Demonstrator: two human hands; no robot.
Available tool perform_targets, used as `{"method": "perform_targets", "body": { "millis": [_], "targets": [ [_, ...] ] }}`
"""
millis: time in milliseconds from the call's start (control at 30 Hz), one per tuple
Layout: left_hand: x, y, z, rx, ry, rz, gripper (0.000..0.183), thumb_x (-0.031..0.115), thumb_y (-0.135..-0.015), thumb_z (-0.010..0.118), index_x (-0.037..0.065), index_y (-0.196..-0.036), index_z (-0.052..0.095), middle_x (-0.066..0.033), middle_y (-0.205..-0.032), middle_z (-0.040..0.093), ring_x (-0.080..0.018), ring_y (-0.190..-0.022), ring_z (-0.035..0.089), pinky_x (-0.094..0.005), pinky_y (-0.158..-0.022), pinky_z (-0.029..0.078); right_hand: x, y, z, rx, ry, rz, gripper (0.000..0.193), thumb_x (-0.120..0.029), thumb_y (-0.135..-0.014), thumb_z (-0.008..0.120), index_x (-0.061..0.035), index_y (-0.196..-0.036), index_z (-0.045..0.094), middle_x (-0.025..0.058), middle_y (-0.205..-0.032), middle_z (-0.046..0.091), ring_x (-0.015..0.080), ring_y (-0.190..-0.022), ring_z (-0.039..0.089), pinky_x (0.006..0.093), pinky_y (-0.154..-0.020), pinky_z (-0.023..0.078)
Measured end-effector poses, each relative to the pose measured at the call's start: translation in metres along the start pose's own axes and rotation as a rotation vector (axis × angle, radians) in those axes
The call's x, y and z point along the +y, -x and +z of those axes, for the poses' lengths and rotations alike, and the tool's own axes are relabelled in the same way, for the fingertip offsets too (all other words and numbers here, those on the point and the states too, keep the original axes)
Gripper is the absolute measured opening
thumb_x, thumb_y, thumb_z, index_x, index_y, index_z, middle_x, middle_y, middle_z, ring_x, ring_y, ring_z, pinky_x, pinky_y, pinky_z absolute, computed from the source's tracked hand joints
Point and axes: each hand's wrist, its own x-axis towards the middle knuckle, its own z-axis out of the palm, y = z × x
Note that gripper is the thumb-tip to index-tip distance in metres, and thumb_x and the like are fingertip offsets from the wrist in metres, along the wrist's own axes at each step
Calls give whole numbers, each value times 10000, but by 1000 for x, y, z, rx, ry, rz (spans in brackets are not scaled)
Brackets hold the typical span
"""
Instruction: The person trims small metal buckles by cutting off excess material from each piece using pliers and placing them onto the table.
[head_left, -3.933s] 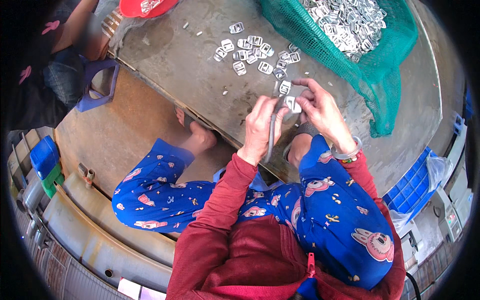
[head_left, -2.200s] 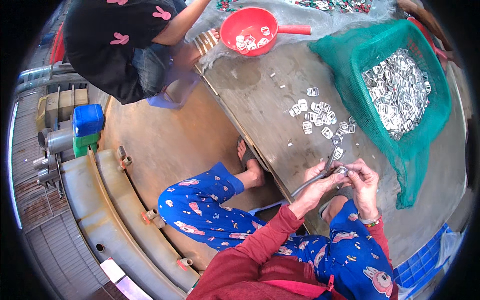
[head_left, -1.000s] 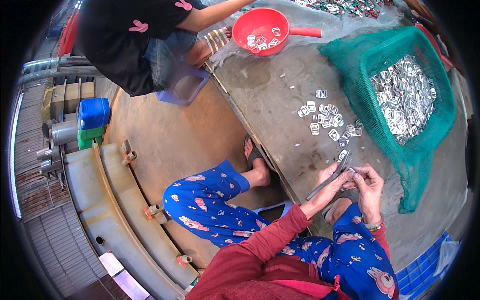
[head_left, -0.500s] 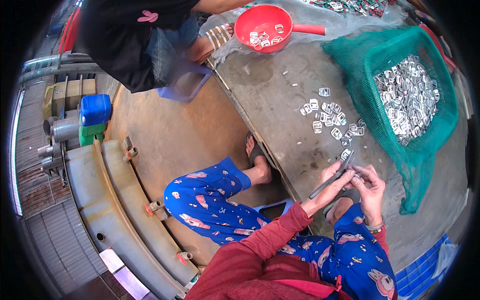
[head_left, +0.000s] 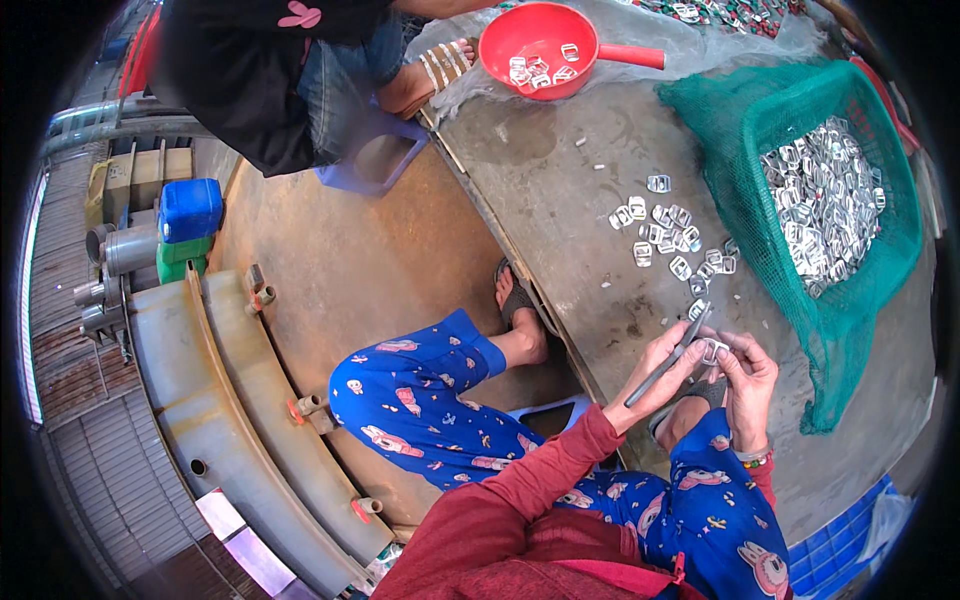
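My left hand (head_left: 655, 366) is closed around a slim, dark, file-like metal tool (head_left: 672, 360), its narrow end pointing away from me. Between both hands sits a small silver metal buckle (head_left: 712, 351) with a window-like opening. The thumb and fingers of my right hand (head_left: 748, 378) pinch this buckle, and my left fingertips are beside it; whether they touch it I cannot tell. Just beyond the tool's tip lies another buckle (head_left: 697, 311). Several loose buckles (head_left: 662, 232) are scattered farther off on the grey slab (head_left: 560, 240).
To the right stands a green basket (head_left: 752, 130) draped in green netting (head_left: 815, 340), holding many buckles. A red long-handled dipper (head_left: 508, 40) with several buckles lies on plastic sheeting at the far side. Another person's foot (head_left: 405, 90) rests near it. The slab's edge (head_left: 500, 235) runs beside my foot.
The buckle at my fingertips now shows its face and opening, where before my fingers mostly covered it. My right hand has shifted slightly. The whole view has moved a little.
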Motion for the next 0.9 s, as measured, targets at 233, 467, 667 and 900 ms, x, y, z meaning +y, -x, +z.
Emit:
{"method": "perform_targets", "body": {
  "millis": [233, 467, 667, 900],
  "targets": [
    [-20, -3, -2, 30, -101, 133, 281, 199, -926, 573, 20, -1141, 548, -7, -926, 592, -64, -859, 529, -217, -734, 447, 0, 7, -6, 109, 50, -59, 119, 74, -829, 583, 51, -935, 632, 44, -859, 557, 109, -748, 560, 232, -646, 478],
    [-40, -13, -55, 218, -457, 136, 224, 217, -922, 559, 33, -1042, 601, -28, -876, 635, -78, -777, 551, -250, -689, 453, -85, -29, -30, 587, 403, -627, 362, -32, -906, 534, 42, -1255, 473, 145, -1245, 501, 225, -1034, 559, 297, -937, 404],
    [-45, -19, -68, 296, -325, -92, 287, 228, -912, 573, 52, -1138, 565, 16, -790, 601, -14, -567, 386, -178, -499, 312, -47, -32, -47, 231, 915, -661, 265, -88, -898, 569, -19, -1153, 588, 86, -1097, 609, 176, -965, 585, 288, -860, 451],
    [-34, -13, -60, 259, -434, -28, 283, 219, -920, 549, -6, -1088, 585, -49, -789, 608, -113, -745, 569, -264, -687, 451, 98, -67, -33, -38, 1248, -128, 406, -239, -816, 650, 12, -1062, 446, 265, -1020, 547, 455, -894, 583, 482, -723, 492]
  ]
}}
